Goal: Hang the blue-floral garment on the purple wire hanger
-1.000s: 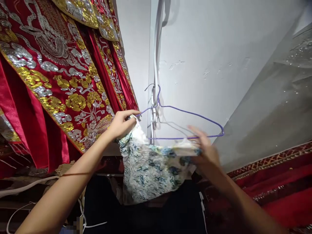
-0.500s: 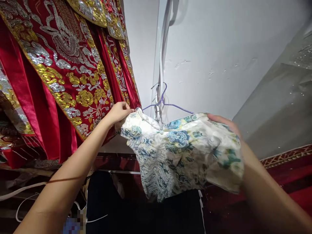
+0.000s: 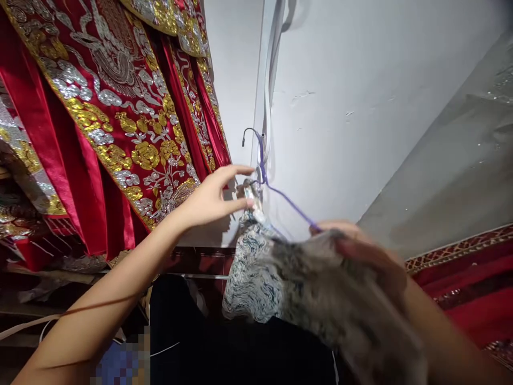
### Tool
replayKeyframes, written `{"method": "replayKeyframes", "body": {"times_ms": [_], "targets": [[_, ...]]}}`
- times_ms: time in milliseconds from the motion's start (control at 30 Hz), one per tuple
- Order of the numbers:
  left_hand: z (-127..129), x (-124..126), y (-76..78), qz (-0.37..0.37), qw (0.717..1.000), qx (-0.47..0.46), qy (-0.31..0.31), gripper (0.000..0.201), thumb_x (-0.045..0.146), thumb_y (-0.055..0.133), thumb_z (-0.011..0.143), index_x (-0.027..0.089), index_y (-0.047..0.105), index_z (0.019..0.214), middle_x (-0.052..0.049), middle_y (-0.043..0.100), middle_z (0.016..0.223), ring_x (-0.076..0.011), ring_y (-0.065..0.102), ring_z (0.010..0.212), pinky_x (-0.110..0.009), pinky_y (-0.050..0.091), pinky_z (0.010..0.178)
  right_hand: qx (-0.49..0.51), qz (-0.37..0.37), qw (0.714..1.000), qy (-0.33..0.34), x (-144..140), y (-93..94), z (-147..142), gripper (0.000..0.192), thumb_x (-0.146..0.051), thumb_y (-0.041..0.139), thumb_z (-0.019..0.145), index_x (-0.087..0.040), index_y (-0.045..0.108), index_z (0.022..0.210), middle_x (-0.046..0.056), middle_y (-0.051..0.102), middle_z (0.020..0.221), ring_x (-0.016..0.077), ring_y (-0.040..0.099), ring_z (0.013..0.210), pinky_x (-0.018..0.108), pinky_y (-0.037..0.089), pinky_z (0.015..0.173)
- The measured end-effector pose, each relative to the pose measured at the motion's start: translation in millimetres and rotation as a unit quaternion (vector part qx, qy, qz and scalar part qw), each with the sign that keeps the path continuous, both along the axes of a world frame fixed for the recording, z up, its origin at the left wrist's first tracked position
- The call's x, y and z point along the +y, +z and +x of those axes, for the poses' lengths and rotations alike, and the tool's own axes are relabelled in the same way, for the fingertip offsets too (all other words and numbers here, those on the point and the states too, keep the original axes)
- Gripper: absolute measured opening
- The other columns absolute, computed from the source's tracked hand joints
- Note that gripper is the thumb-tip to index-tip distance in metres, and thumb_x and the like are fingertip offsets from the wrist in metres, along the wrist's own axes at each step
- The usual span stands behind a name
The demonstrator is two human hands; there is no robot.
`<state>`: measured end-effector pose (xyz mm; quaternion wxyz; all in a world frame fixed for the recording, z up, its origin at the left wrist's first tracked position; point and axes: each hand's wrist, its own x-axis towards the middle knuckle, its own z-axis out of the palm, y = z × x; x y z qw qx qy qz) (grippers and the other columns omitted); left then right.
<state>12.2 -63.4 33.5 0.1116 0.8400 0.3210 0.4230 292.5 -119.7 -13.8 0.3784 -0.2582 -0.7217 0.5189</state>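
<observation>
- Head view, only view: left hand [image 3: 208,200] raised at the neck of the thin purple wire hanger [image 3: 280,192], thumb and forefinger spread, fingertips [image 3: 246,171] just beside the twist under the hook; grip released, closing on nothing visible, maybe brushing the collar.
- Garment: white satin top with blue-green floral print [image 3: 252,267] hangs from the hanger, collar bunched at the hanger's neck, body drooping down; right half motion-blurred.
- Right hand [image 3: 368,256] blurred, on the garment's right shoulder where the hanger's wire arm runs into the cloth; looks clenched on fabric, but blur means cannot tell for sure.
- Hanger hook [image 3: 250,133] points up near the white cord [image 3: 266,96] running down the white wall [image 3: 360,107]; whether the hook is caught on anything is unclear.
- Surroundings: red satin robes with gold and silver sequin embroidery [image 3: 112,107] hang left, touching nothing in hand; dark cloth [image 3: 224,347] below; red fabric with patterned border [image 3: 460,278] lower right.
- Doing the step well, as judgement: pinch the hanger's neck with the left hand to stop it swinging, then ease the right shoulder over the wire end rather than tugging; slippery satin may slide off the tilted arm, so level the hanger and centre the collar.
</observation>
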Motion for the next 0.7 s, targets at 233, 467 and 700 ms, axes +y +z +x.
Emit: {"method": "replayKeyframes", "body": {"times_ms": [233,467,700], "targets": [[19.5,-21.3,-30.7,-0.107,0.985,-0.126,-0.048,0.022,0.034,0.065,0.093,0.016,0.071,0.080,-0.002,0.065,0.075,-0.0139,0.058,0.069,-0.027,0.045,0.066,-0.076,0.132,0.984,0.090,9.9,1.2,-23.7,0.030,-0.045,0.055,0.099,-0.018,0.067,0.098,0.004,0.065,0.087,0.0158,0.060,0.079,0.027,0.049,0.072],[1.8,-26.3,-30.9,-0.173,0.901,-0.360,-0.168,0.016,0.030,0.088,0.066,0.026,0.078,0.077,0.003,0.064,0.067,-0.0143,0.063,0.071,-0.048,0.040,0.114,-0.212,0.481,0.839,-0.142,61.3,-55.5,-42.5,0.092,-0.036,0.069,0.086,-0.021,0.019,0.162,0.016,0.031,0.163,0.0379,0.029,0.150,0.060,0.027,0.121],[18.3,-48.8,-12.5,-0.229,0.841,-0.414,-0.262,0.015,0.026,0.086,0.067,0.025,0.074,0.075,-0.001,0.069,0.086,-0.0230,0.069,0.102,-0.052,0.036,0.120,-0.041,0.612,0.757,-0.223,74.8,-57.1,-76.6,0.092,-0.035,0.072,0.084,-0.034,0.021,0.161,0.014,0.053,0.132,0.0363,0.055,0.122,0.057,0.047,0.102]]}}
